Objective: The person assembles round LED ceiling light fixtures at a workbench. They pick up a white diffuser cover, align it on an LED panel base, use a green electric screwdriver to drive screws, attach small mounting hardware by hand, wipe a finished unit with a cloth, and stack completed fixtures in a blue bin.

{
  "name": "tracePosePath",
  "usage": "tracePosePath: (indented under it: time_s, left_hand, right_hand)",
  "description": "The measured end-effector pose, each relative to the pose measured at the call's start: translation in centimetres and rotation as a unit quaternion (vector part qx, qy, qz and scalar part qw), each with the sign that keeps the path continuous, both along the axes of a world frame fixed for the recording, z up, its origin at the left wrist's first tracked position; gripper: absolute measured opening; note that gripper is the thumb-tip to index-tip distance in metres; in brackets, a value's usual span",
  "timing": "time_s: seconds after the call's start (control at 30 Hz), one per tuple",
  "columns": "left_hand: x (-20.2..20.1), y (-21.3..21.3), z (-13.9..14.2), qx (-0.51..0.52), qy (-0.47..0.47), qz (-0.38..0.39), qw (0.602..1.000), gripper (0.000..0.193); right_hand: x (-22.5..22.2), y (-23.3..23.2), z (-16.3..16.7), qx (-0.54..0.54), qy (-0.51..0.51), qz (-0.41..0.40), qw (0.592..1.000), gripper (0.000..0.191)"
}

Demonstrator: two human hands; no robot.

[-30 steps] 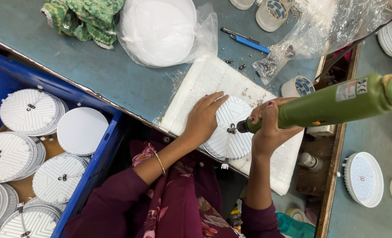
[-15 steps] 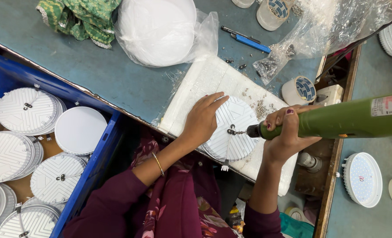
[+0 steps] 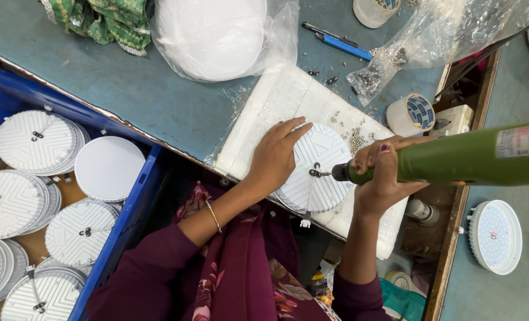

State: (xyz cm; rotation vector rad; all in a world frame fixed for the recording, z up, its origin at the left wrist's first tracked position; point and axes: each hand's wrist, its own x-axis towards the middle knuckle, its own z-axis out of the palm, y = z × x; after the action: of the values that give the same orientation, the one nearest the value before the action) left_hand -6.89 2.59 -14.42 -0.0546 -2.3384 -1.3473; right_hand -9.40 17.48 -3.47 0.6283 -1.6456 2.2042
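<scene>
Left hand [image 3: 274,156]: flat, fingers spread, pressing down on the white finned disc [image 3: 318,169]; no closed grip, just a palm hold on its near-left part.
Right hand [image 3: 383,175]: grip clenched around the nose of the green power screwdriver [image 3: 454,159], body of the tool running off to the right.
Tool tip: bit meets a small dark fitting near the disc's centre; contact looks made, though the screw itself is too small to tell.
Disc position: lying flat on the white foam pad [image 3: 276,107], which sits at the near edge of the blue-grey counter [image 3: 157,101], right in front of the person.
Handling, my read: disc looks like thin ribbed metal or plastic, light and stiff; likely to spin or skate on the foam under the driver, so the flat palm near the rim makes sense. Ribs give purchase; a short wire with a white plug [image 3: 305,223] hangs off the near edge and looks easy to snag.
Loose bits: small screws [image 3: 355,141] scattered on the foam just beside the disc.
Around: blue crate [image 3: 137,202] to the left holding stacks of like discs; clear bag [image 3: 431,41], tape roll [image 3: 411,114], blue-handled tool [image 3: 336,40], a bagged white dome [image 3: 214,35] farther back.
</scene>
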Motion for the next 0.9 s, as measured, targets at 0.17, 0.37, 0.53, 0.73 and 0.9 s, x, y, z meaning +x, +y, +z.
tracePosePath:
  time_s: [0.17,0.37,0.53,0.73,0.9]
  left_hand:
    - [0.08,0.2,0.23,-0.003,-0.009,0.004,1.0,0.059]
    - [0.25,0.31,0.04,-0.011,0.0,0.012,1.0,0.059]
    - [0.32,0.35,0.03,-0.007,-0.009,0.015,1.0,0.058]
    - [0.26,0.37,-0.11,-0.01,0.003,0.014,1.0,0.057]
    - [0.5,0.4,-0.04,-0.009,-0.001,0.009,1.0,0.057]
  right_hand:
    - [0.3,-0.03,-0.11,0.019,0.008,0.0,1.0,0.017]
    - [0.2,0.31,0.07,0.014,-0.006,0.027,1.0,0.016]
    - [-0.09,0.53,0.75,-0.005,-0.004,0.028,1.0,0.014]
    - [0.02,0.18,0.57,0.01,-0.001,0.011,1.0,0.016]
    - [0.59,0.32,0.68,0.004,-0.011,0.03,0.999,0.016]
